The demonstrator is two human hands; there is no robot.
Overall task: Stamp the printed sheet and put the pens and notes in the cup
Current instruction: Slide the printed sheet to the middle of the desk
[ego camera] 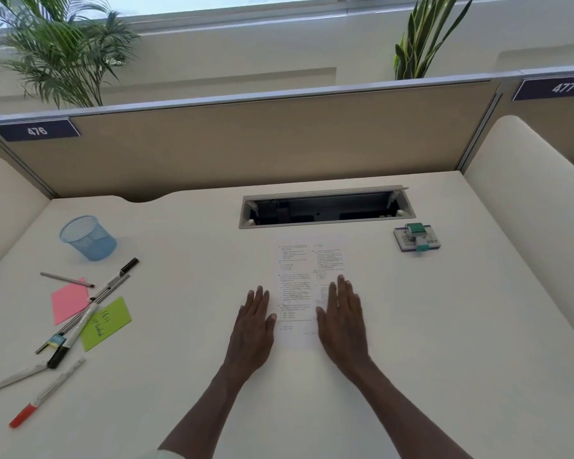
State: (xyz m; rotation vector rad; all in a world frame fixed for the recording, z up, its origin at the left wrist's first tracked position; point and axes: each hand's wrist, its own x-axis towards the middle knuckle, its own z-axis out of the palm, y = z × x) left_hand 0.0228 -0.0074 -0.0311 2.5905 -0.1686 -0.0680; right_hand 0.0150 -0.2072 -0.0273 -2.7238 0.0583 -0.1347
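Head view: both hands flat on the pale bench, nothing gripped. Left hand palm down, fingers extended and close together, resting just off the left edge of the white printed sheet. Right hand palm down on the sheet's right column, fingers likewise straight, barely spread.

Sheet lying between and beyond the fingertips, long axis running away from the body toward the open cable tray, top of the text at the far end.

Probably steadying the page before stamping. Better to keep one palm pinning it and fetch the teal-and-grey stamper on its purple pad, well beyond and right of the right fingertips, then press straight down.

Blue mesh cup, scattered pens, pink note and green note far left of the left fingers.
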